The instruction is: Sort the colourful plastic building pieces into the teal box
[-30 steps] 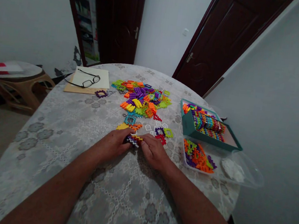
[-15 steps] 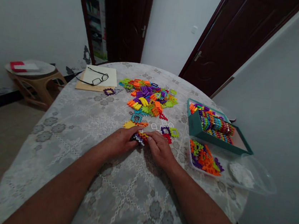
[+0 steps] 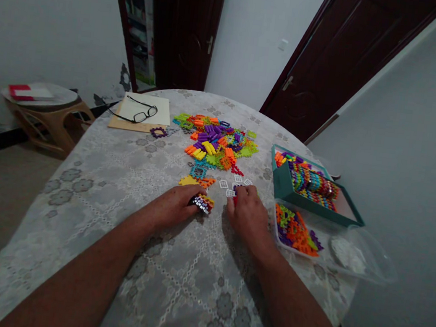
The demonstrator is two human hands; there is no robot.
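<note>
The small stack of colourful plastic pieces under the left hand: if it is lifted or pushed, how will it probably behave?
The stack of pieces looks like thin, hard plastic, so probably stiff and light. It lies flat on the tablecloth with the left hand holding it at one end, so rolling seems unlikely. Whether the layers lock together cannot be seen; a push might slide them apart.

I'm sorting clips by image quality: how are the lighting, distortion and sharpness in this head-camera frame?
Head view: dim, even indoor light, corners darkened. Wide-lens bending curves the door frames and rounds the table. The left hand with its small block stack and the right hand look soft, casting faint shadows. The loose pile of pieces reads by colour only; no glare.
</note>
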